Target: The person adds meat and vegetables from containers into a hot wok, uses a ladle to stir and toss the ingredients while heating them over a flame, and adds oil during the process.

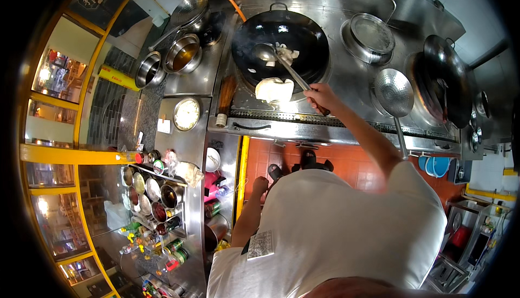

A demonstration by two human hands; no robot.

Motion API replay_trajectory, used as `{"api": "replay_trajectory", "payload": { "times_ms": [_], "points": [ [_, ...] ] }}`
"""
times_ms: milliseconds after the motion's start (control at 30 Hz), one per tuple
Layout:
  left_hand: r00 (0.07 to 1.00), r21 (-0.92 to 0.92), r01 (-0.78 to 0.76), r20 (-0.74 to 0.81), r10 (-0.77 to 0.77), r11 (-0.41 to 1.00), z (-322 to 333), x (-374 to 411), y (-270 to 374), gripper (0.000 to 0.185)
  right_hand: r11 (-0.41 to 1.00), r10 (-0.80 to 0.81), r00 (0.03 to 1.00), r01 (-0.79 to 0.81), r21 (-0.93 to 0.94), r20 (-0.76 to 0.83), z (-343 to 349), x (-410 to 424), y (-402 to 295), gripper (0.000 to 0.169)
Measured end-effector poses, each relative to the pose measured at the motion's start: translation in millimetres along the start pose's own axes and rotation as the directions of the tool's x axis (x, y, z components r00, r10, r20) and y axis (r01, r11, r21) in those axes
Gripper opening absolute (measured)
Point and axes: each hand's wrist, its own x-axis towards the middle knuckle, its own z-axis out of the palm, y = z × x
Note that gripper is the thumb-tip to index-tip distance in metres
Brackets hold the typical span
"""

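Note:
My right hand [321,97] is closed around the wooden-ended handle of a steel wok ladle [293,72]. The ladle's bowl lies inside a large black wok [310,34], beside some pale pieces of food [287,55]. A little steam hangs over the wok's left side. On the wok's near rim rests a folded white cloth [274,90], left of my right hand and apart from it. My left hand [261,185] hangs low at my side, over the floor, with its fingers curled; whether anything is in it does not show.
Right of the wok, a perforated skimmer [393,92] lies on the steel range, with a second wok [447,82] beyond. A bamboo brush [226,99] lies left. Steel pots [183,54], a bowl of pale food [187,114] and several seasoning containers [153,189] stand on the left counter.

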Motion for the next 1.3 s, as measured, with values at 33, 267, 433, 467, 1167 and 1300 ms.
{"api": "replay_trajectory", "payload": {
  "times_ms": [33,267,433,467,1167,1300],
  "points": [
    [0.999,0.041,-0.019,-0.035,0.020,0.999,2,4,-6,0.034,1.000,-0.017,1.000,0.017,-0.006,-0.012,2,2,1,0.022],
    [0.966,0.053,-0.046,-0.250,0.058,0.998,2,26,-36,0.035,0.994,-0.034,0.997,0.027,-0.104,-0.066,12,18,10,0.022],
    [0.990,0.008,-0.007,-0.137,0.008,1.000,-19,34,-32,0.037,0.954,-0.143,0.962,0.071,-0.293,-0.234,2,59,26,0.022],
    [0.979,0.154,-0.119,-0.143,0.141,0.981,-18,56,-87,0.037,0.952,-0.178,0.948,0.098,-0.289,-0.265,24,62,9,0.022],
    [0.697,0.573,-0.712,0.644,0.314,0.405,-90,128,-202,0.015,0.988,0.155,0.864,-0.126,0.094,-0.479,138,39,-42,0.015],
    [0.891,0.114,-0.305,0.385,0.241,0.946,-96,133,-185,0.015,0.950,-0.192,0.735,-0.028,-0.311,-0.651,119,81,-2,0.018]
  ]
}}
